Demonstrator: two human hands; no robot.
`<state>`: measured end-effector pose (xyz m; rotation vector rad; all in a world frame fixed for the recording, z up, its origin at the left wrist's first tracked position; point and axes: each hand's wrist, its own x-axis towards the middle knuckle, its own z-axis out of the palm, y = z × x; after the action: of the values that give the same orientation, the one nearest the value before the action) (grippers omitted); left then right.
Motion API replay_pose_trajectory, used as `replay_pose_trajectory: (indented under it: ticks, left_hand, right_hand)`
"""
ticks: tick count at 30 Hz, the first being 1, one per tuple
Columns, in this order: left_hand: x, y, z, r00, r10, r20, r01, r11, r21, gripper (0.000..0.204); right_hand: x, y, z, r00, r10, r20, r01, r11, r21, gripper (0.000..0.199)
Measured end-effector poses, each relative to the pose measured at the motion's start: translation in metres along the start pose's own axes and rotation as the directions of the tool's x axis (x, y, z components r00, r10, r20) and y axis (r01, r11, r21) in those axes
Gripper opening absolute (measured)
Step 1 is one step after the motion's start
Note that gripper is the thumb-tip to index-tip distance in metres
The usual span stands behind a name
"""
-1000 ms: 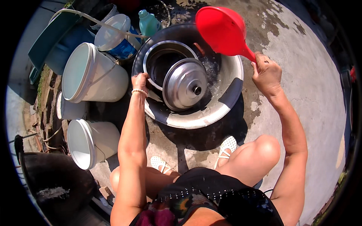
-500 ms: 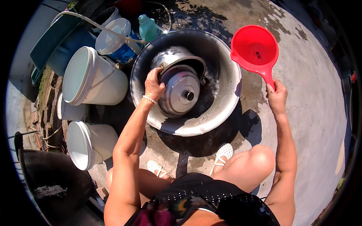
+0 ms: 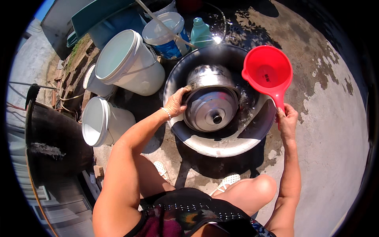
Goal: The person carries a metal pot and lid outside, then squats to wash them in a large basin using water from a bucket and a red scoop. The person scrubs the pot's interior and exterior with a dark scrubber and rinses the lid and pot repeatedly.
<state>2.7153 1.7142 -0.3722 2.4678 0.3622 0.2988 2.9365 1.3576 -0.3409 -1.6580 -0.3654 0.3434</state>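
L hand (image 3: 176, 103) slid to lid (image 3: 211, 109) rim; red scoop (image 3: 267, 73) lowered.

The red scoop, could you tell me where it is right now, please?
In the head view the red scoop is upper right, held by its handle in the right hand above the right rim of the wide metal basin.

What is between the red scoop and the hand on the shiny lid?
In the head view, the steel lid and pot sit in the basin, between the red scoop and left hand.
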Motion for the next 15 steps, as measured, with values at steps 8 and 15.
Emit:
replay_pose_trajectory:
  ticks: [8,15]
  left_hand:
    - [0.001,0.008,0.028,0.885,-0.389,-0.256,0.353,0.919,-0.176,0.045]
    - [0.015,0.005,0.04,0.945,-0.185,-0.268,0.183,0.983,-0.032,0.059]
  right_hand:
    - [0.048,-0.179,0.246,0.754,-0.157,0.638,0.064,0.984,0.167,0.017]
    - [0.061,-0.191,0.359,0.487,-0.577,0.656,0.842,0.508,-0.179,0.03]
